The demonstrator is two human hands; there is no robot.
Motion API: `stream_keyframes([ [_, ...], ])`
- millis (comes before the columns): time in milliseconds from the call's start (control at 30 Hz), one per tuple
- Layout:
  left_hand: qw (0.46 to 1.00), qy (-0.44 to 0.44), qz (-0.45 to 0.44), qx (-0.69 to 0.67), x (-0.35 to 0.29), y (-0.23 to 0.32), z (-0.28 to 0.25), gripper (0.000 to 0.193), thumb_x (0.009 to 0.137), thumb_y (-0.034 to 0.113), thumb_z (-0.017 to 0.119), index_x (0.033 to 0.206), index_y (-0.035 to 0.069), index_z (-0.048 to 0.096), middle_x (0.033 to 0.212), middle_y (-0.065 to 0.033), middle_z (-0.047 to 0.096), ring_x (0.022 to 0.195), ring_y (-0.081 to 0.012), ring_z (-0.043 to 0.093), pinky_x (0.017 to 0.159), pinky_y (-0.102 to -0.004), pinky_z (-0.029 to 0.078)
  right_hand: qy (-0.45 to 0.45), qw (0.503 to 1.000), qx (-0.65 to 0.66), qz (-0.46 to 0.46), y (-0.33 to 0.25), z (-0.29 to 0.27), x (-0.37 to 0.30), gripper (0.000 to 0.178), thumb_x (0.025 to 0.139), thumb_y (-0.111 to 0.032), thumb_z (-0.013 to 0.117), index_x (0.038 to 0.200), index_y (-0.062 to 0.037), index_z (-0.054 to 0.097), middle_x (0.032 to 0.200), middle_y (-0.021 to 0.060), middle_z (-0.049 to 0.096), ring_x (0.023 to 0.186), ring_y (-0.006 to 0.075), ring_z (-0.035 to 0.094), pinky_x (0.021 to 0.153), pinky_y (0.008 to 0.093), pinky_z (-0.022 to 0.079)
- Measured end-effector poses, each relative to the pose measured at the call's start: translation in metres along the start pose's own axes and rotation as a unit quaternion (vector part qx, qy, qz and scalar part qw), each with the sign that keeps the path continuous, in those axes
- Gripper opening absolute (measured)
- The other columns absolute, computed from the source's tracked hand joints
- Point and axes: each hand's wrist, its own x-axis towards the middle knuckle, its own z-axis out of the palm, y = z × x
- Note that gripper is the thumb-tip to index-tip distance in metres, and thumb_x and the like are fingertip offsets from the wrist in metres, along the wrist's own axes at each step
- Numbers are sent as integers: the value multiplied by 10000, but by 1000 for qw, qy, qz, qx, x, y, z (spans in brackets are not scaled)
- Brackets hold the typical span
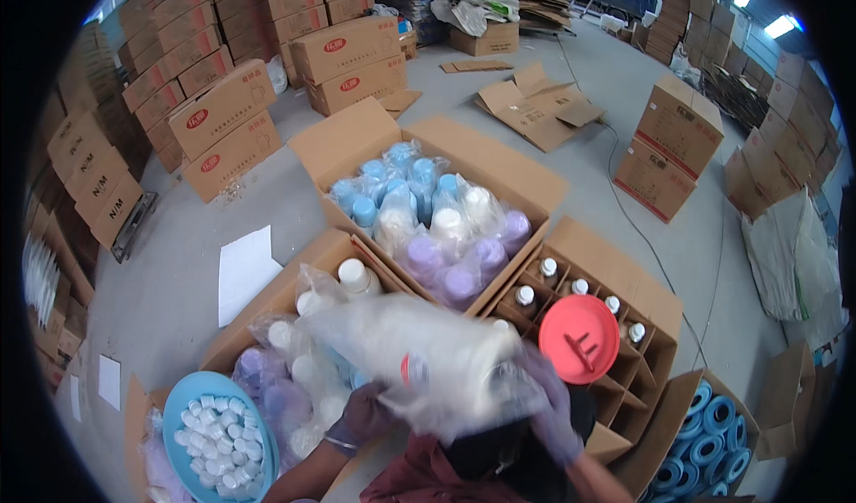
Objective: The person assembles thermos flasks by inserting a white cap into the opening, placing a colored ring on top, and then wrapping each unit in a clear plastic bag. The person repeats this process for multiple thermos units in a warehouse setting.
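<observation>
In front of me, slanting from upper left to lower right, is a large white bottle-shaped item in a clear plastic bag (392,333), blurred by motion. My left hand (361,414), in a grey-purple glove, grips the near edge of the bag. At the item's right end, my gloved right hand (553,405) is wrapped on the bagged item, its fingers partly behind the film. A carton (241,316) of bagged white and purple containers lies just beyond my left hand. Close to my right hand, a red round dish (571,329) with small red pieces rests on a divided carton (655,360) of silvery-capped bottles.
A blue basin (174,427) of small white caps sits at the lower left. Ahead is an open carton (526,235) of bagged blue, white and purple containers. Blue rings (707,449) fill a box at the lower right. Stacked cartons (223,133) and a flattened carton (535,102) lie beyond.
</observation>
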Motion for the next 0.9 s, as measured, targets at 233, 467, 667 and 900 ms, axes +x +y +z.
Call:
stream_keyframes([
  [233,902,74,355,232,291,121,25,385,889,53,527,1271,4,516,1156,-169,625,1012,-320,658,823,-457,564,-43,959,-278,-32,201,18,252,473,898,-269,583,1340,-108,534,1361,286,494,1202,493,500,1040,511,416],
  [467,694,316,343,549,434,206,-56,294,826,15,571,1116,13,526,798,-77,583,682,-135,568,493,-300,442,-76,892,-445,-6,313,3,297,662,851,-468,616,1434,-192,470,1502,212,376,1345,462,370,1109,614,265],
  [667,420,262,163,853,453,221,-77,351,853,320,666,1018,20,588,838,-188,657,830,-333,654,772,-443,519,-72,848,-523,-35,361,-1,315,601,862,-464,621,1369,-151,539,1477,205,426,1367,457,350,1148,602,203],
  [900,360,161,325,860,576,241,33,305,863,332,664,1041,90,615,952,-228,635,986,-384,615,874,-461,490,-47,879,-473,-30,342,-1,317,540,864,-447,616,1262,-82,602,1433,180,476,1363,403,377,1155,570,220],
])
